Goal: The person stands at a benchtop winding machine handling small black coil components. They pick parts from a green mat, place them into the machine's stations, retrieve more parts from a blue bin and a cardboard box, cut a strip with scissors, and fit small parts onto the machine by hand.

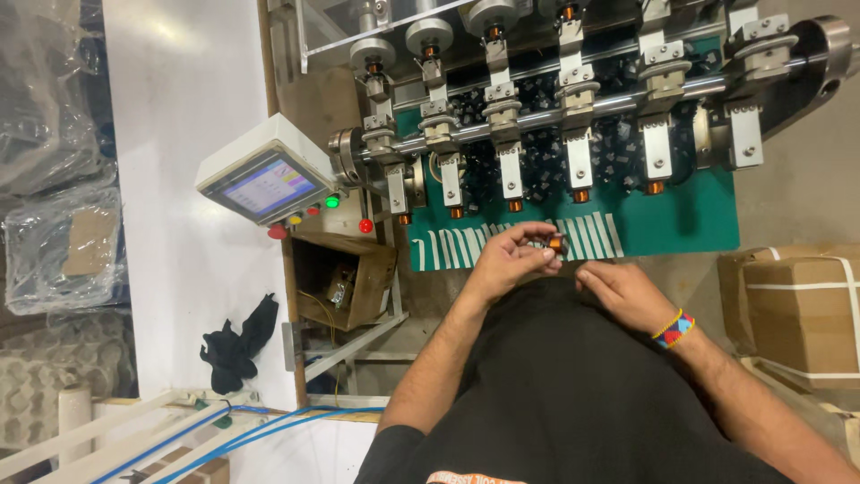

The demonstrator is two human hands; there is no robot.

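currently left hand [509,260] pinches a small copper-wound coil [555,243] above the green mat [690,233]; right hand [623,291] beside, fingers loosely curled, empty. risk: light fingertip grip may drop the coil.

Copper-orange coil [556,242], green mat [681,224] with white stripes

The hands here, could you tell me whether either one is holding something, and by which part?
The left hand pinches a small copper-wound coil at its fingertips; the exact grip point is too small to tell. The right hand looks empty.
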